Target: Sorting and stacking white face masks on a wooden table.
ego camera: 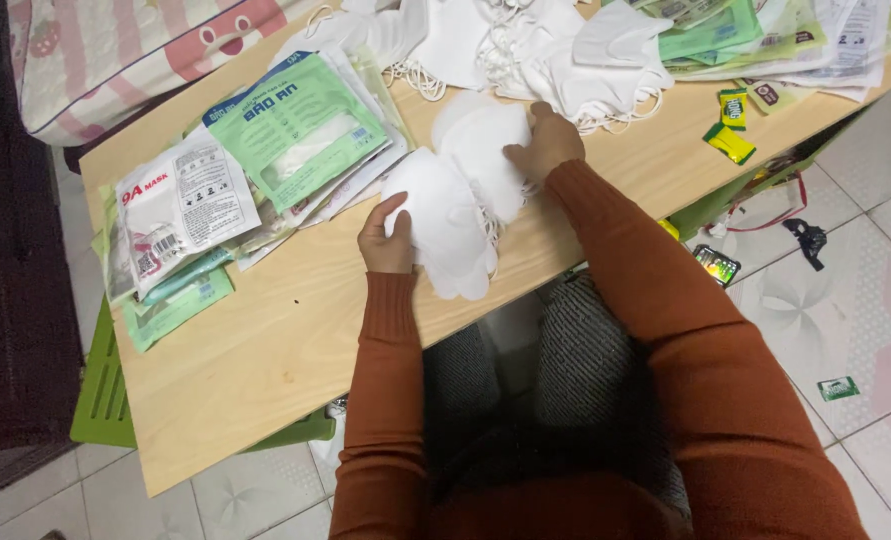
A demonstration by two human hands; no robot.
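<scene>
A small stack of white face masks lies near the front edge of a light wooden board. My left hand grips the stack's left side, thumb on top. The upper masks are pressed down by my right hand, fingers closed on their edge. Both arms wear rust-orange sleeves.
Green and white mask packets pile up at the left of the board. A heap of loose white masks and more packets lie at the back. Small yellow-green sachets sit at the right. A green crate supports the board. The floor is tiled.
</scene>
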